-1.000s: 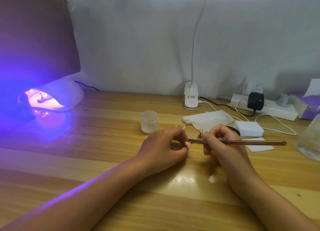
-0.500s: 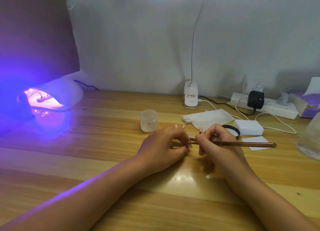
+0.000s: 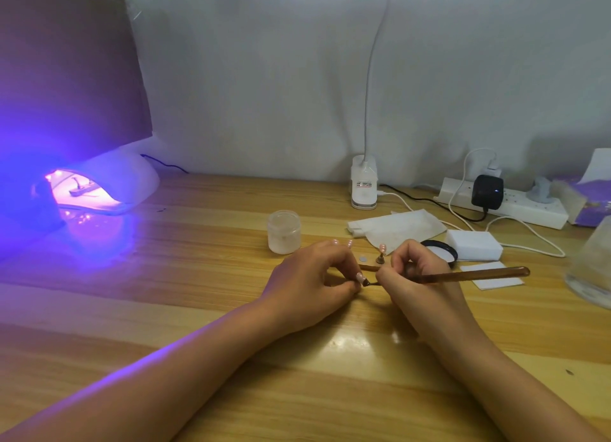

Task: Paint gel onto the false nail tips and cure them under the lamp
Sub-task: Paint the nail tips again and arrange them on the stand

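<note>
Pale-pink false nail tip [image 3: 361, 278] is right at the centre of the action, pinched between thumb and forefinger of your left hand [image 3: 314, 284], low over the pale wooden tabletop [image 3: 198, 392]. It's tiny, and I can't cleanly separate it from your own pink nails. Your right hand [image 3: 416, 286] grips the slim amber-brown translucent gel brush [image 3: 479, 274] like a pen, handle trailing right, bristles touching the tip.

So by my read you're in the painting step, laying gel on. The next move calls for a thin, steady stroke out to the edge. Then comes a level carry left to the white domed curing lamp [image 3: 132, 180], glowing violet at the far left, well apart from your hands, with something already inside.

Just behind your fingers sits a small pink-topped piece on a dark base [image 3: 380, 259], possibly another tip on its stand, with a little grey disc [image 3: 363, 259] beside it. Further back are a frosted round plastic jar [image 3: 283, 231], a black-rimmed round lid [image 3: 441, 249], a white foam block [image 3: 474, 244] and a folded white wipe [image 3: 396, 226].

Any writing? The white clip base of the desk light [image 3: 363, 187] carries a label in red and dark print, too small to read. The purple packet [image 3: 591, 206] at far right is blurred too.
</note>
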{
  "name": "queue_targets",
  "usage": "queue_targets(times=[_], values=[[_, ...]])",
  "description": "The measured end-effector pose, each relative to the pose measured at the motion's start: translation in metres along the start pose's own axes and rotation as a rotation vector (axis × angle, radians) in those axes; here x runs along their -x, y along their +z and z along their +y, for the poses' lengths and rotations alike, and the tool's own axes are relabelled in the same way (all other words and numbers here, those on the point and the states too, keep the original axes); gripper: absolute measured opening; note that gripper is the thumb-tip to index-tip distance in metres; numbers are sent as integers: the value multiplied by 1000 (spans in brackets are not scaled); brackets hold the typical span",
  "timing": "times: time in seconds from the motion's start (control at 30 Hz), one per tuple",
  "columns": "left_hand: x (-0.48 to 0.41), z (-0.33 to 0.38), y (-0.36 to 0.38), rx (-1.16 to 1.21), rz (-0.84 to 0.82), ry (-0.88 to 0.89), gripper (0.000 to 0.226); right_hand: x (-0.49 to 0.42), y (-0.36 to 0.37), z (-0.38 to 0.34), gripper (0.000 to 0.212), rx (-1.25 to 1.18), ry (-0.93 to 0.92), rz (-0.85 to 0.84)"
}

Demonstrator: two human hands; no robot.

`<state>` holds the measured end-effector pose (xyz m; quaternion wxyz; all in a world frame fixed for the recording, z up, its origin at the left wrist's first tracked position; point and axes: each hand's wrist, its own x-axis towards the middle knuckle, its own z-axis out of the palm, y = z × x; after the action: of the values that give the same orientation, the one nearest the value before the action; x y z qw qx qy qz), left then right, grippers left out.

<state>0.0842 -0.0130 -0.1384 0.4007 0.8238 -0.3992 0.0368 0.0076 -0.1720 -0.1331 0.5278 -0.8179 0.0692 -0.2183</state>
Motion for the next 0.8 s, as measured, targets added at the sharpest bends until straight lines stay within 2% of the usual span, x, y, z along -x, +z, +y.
queue_targets(times=[0.23,0.33,0.57,0.8], values=[[0,-1,-1,1,-13,6,9,0,-1,-1,14,-70,14,62],[1,0,-1,-6,-10,12,9,1,-1,-5,17,-133,12,21],[0,3,-2,-9,-12,-5,9,3,1,-3,14,-49,4,9],[1,4,-3,-1,-14,-5,6,1,0,-1,13,-29,26,112]])
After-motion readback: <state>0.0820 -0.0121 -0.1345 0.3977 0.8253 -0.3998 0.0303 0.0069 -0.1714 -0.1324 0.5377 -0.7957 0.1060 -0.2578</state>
